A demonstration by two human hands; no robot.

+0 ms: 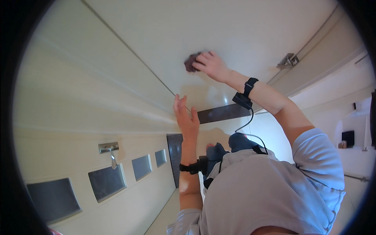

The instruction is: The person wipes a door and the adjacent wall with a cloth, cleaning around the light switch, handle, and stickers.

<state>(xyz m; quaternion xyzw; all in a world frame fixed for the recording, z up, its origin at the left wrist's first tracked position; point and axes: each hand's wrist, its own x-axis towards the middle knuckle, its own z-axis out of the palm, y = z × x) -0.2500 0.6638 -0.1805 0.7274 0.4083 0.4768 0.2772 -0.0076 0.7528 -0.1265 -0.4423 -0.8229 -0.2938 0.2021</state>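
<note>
My right hand (213, 67) presses a dark brown cloth (191, 62) flat against a white door (235, 32). Part of the cloth is hidden under my fingers. My left hand (186, 116) is raised by the white surface left of the door's edge seam, with its fingers apart and nothing in it. Whether its fingertips touch that surface I cannot tell. At the door's right edge sits a metal lever handle (288, 61).
To the left, another white door (141, 188) has a metal lever handle (109, 148) and several dark glass panes (107, 182). Dark threshold strips (223, 113) lie along the floor. A black cable (252, 119) hangs from the device on my right wrist.
</note>
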